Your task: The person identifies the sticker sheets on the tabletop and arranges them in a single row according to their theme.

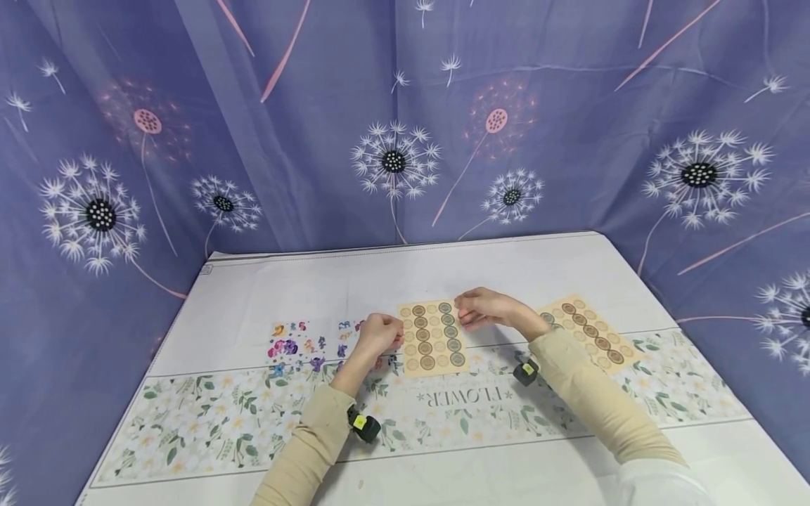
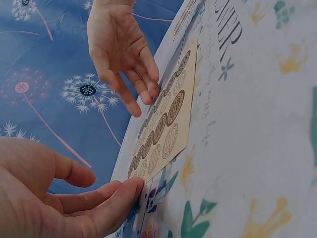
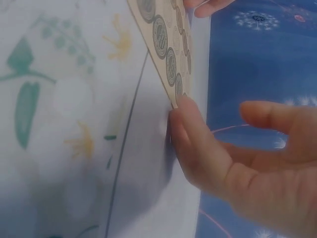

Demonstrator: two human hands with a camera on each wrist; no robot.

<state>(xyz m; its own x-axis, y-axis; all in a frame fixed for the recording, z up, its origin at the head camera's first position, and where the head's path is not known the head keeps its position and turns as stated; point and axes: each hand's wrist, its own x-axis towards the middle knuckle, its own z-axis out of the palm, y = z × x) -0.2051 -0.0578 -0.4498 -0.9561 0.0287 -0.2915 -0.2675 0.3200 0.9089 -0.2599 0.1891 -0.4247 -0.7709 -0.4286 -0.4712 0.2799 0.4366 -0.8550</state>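
Observation:
A tan sheet of round seal-like stickers [image 1: 436,339] lies on the table, its circles in light, brown and dark columns. At its left edge is my left hand [image 1: 380,333], and in the left wrist view that hand's fingertips [image 2: 132,187] touch the sheet's border, with the thumb held apart. My right hand [image 1: 490,308] is at the upper right corner. Seen from the right wrist, its fingertips [image 3: 185,106] meet the corner of the sheet while the thumb stays spread away. Neither hand pinches the paper.
Another tan sticker sheet [image 1: 591,330] lies slanted to the right, partly behind my right forearm. On the left are a sheet of colourful cartoon figures [image 1: 291,346] and a second one [image 1: 344,334], partly covered by my left hand. A flower-printed cloth [image 1: 209,429] covers the table; purple curtains [image 1: 316,176] surround it.

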